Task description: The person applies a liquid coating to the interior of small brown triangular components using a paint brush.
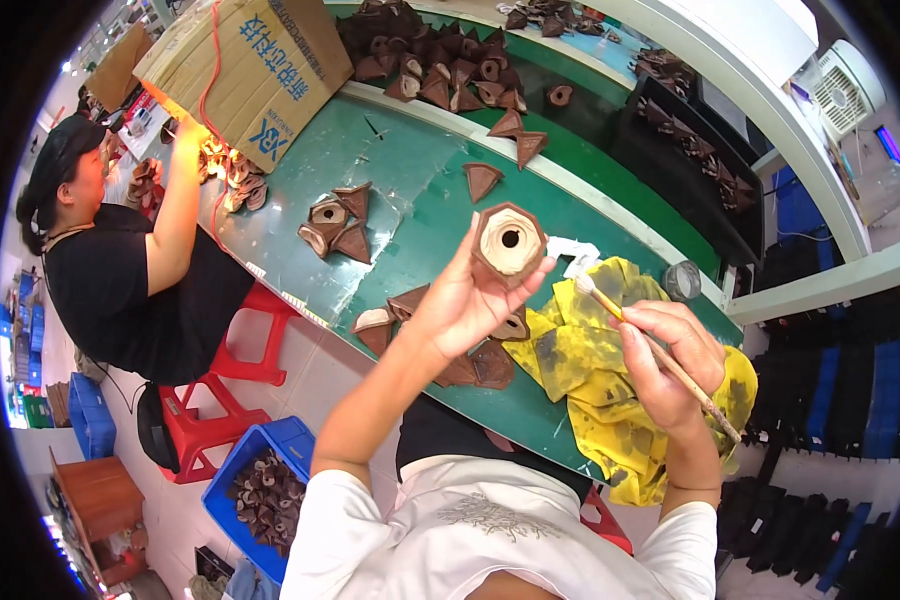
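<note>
My left hand (458, 312) is closed around a brown faceted hollow piece (533, 232), held above the green table. Its cream-coloured inside faces up, with a dark round hole in the middle. In my right hand (682, 362) is a slim paintbrush (606, 303); its pale bristles point toward the piece but stay apart from it. Beneath the brush lies a crumpled yellow cloth (558, 352) with dark stains. Several similar brown pieces (492, 365) rest by my left forearm, partly hidden by it.
A glass jar (682, 281) stands right of the cloth. Brown pieces (351, 241) sit farther left, more on a green belt (595, 125). A cardboard box (240, 75) stands at the table's far left, beside a co-worker (135, 270). A blue bin (232, 468) is on the floor.
</note>
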`<state>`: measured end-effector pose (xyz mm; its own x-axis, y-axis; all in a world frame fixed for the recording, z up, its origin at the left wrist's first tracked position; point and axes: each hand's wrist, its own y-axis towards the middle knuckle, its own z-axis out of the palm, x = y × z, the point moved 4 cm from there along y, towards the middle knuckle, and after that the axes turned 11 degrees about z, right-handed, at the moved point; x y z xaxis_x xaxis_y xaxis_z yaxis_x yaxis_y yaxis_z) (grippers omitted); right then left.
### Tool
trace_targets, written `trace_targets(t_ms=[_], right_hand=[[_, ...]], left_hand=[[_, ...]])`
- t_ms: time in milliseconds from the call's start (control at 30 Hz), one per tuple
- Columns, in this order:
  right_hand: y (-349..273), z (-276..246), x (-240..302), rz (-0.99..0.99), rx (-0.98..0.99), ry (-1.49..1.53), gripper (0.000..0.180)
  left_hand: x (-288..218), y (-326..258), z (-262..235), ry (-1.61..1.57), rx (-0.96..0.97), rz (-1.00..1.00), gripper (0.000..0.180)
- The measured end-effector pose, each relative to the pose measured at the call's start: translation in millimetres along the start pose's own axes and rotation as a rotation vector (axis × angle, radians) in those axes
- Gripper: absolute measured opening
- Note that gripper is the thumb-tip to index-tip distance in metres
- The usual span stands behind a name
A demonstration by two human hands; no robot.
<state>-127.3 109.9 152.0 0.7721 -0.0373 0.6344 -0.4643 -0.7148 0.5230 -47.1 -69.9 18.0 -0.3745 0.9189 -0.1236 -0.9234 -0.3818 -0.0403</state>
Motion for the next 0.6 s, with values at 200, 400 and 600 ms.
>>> trace_targets(t_ms=[200,400,600], right_hand=[[4.9,13.8,10.3,-0.149,-0.054,-0.073,0.023],[8.1,24.5,10.7,-0.246,-0.083,-0.094,0.025],[6.3,32.6,7.7,-0.241,-0.045,-0.099,0.025]], left_hand=[[32.7,-12.1,6.9,0.016,-0.014,0.009,0.052],[38.8,-21.1,14.4,0.074,0.008,0.004,0.052],[38.9,-23.0,18.0,0.247,-0.035,0.032,0.052]])
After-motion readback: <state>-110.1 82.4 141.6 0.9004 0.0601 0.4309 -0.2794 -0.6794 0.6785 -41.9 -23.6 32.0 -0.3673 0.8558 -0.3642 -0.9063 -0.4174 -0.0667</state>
